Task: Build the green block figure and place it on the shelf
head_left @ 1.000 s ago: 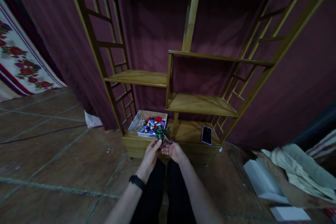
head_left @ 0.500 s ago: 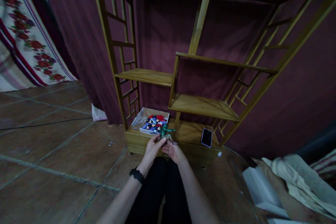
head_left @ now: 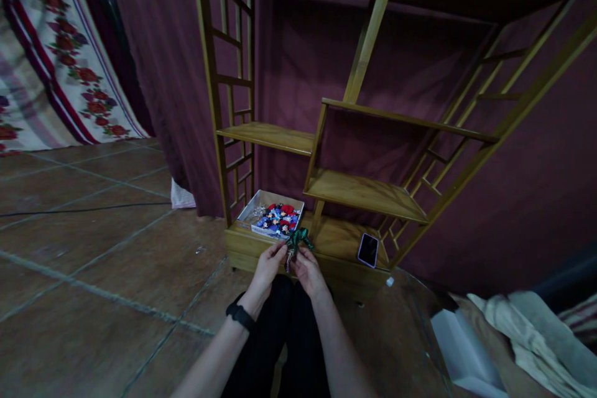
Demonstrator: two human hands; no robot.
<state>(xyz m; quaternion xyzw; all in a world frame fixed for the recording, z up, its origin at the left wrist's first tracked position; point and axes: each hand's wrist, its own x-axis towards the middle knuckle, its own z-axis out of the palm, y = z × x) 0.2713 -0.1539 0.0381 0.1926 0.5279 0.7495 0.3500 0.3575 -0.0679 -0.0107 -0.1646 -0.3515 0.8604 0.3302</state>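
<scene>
Between my two hands, just in front of the box, is a small shiny green and pink toy-like figure (head_left: 297, 238); its exact kind is too small to tell. My left hand (head_left: 268, 264) pinches its left side between thumb and fingers. My right hand (head_left: 308, 270) holds it from the right, fingers curled by its lower pinkish part. Behind it, a shallow white box (head_left: 255, 229) rests on the low wooden base. Inside lie several small red, blue and black figures (head_left: 280, 217), with clear plastic-looking bits (head_left: 256, 214) at the left.
A phone (head_left: 368, 249) lies on the base to the right. Wooden shelves (head_left: 366, 194) and a slatted side frame (head_left: 219, 81) rise around the box. A dark cable (head_left: 93, 209) crosses the tiled floor at left. A white box (head_left: 461, 345) and pale cloth (head_left: 527, 317) are at right.
The figure has been turned in my hands, its pinkish part now pointing down. My left hand has shifted slightly left, and the camera view has swung a little left.
</scene>
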